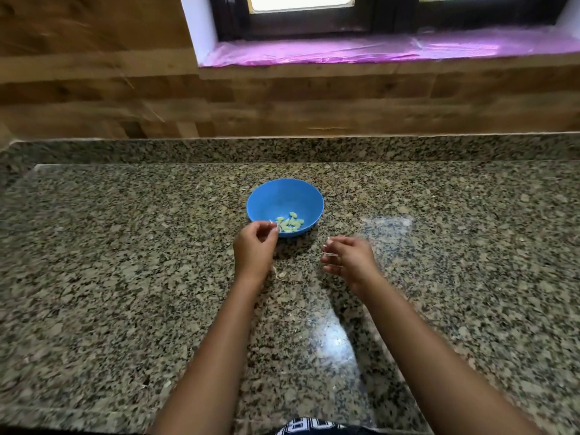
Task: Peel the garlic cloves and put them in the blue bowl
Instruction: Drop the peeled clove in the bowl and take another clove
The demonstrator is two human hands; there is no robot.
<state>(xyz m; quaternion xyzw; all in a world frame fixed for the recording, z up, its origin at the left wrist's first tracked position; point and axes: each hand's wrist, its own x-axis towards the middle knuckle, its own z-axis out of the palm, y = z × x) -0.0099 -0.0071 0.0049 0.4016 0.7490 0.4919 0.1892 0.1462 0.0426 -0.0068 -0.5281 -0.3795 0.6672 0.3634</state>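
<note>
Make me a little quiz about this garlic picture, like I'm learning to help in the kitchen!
1. True or false: the blue bowl is empty.
2. Pick one: where do the loose peel scraps lie?
A) inside the bowl
B) on the counter, just beside the wrist of the left hand
C) on the floor
3. Short answer: what colour is the shiny film covering the window sill?

Key
1. False: peeled cloves lie in the bowl.
2. B
3. Purple-pink
</note>
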